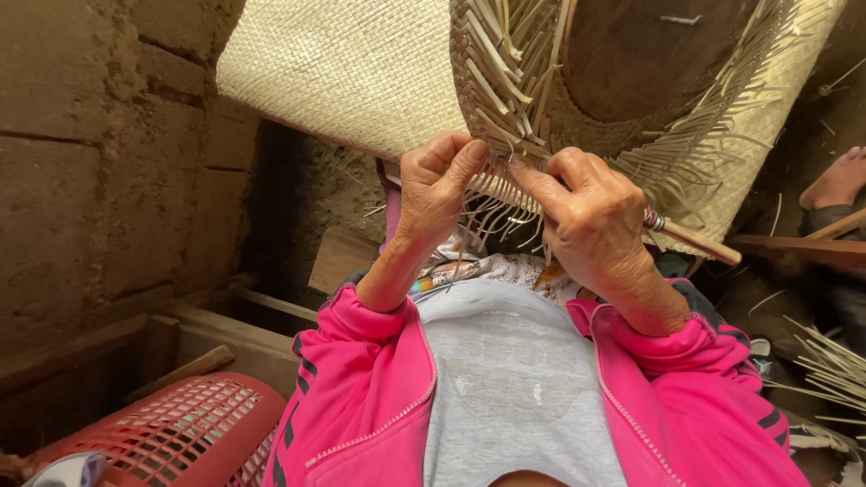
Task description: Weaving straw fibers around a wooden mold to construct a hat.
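A pale woven straw hat (361, 72) hangs in front of me, its brim edge unfinished with several loose straw strands (514, 81) sticking out. My left hand (437, 185) pinches the brim's edge between thumb and fingers. My right hand (591, 221) grips a thin wooden-handled tool (695, 239) and presses its tip into the weave close to my left thumb. Both hands meet at the lower rim of the hat. I wear a pink jacket over a grey shirt.
A red plastic lattice basket (180, 433) lies at lower left beside wooden planks (225, 338). A mud brick wall (90, 162) fills the left. Loose straw stalks (830, 370) lie at right, and another person's bare foot (839, 180) shows at the right edge.
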